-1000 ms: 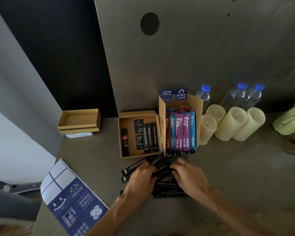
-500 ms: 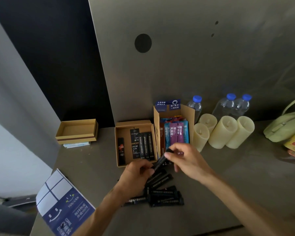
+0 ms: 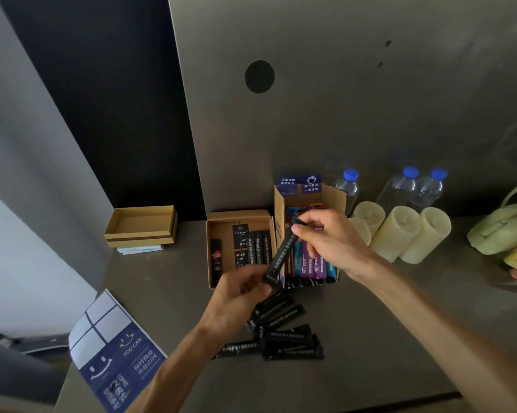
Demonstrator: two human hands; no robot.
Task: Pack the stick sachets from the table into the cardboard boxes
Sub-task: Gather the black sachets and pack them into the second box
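1. Black stick sachet (image 3: 282,254) held off the bench (image 3: 400,323), over the wall between flat box (image 3: 239,214) and tall box (image 3: 311,198).
2. Right hand (image 3: 326,239) pinching its far end, left hand (image 3: 239,293) pinching its near end, fingers curled on both.
3. Long axis tilted near-left to far-right; packed black sachets (image 3: 258,248) in the flat box run straight away.
4. Probably needs a short leftward shift plus a twist. Left hand nearer that box.

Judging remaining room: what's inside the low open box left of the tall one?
The low box holds three black stick sachets side by side, black printed cards and a red-marked dark packet. The left hand and held sachet hide its near right corner.
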